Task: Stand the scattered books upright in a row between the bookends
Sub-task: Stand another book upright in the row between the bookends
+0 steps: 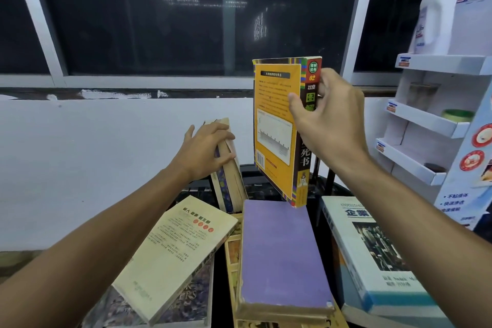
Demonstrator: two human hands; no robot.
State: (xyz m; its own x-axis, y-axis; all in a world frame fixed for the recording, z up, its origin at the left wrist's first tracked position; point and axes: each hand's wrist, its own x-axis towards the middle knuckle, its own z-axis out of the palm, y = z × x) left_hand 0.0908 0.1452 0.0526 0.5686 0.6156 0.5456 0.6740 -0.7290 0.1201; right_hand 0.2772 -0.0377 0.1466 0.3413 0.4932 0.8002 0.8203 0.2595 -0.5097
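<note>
My right hand (323, 117) grips an orange-yellow book (275, 128) by its dark spine and holds it upright in the air above the pile. My left hand (205, 150) rests on the top of several leaning books (230, 181) standing at the back, holding them up. A purple book (283, 255) lies flat in the middle on other books. A cream book (175, 253) lies tilted at the left over a dark floral one (186, 309). A white-and-blue book (372, 261) lies flat at the right. A dark metal bookend (323, 176) shows behind the orange book.
A white cardboard display shelf (426, 120) stands at the right, with a white detergent bottle (436, 16) on top. A white wall and a dark window (159, 21) are behind the black table surface (221, 274).
</note>
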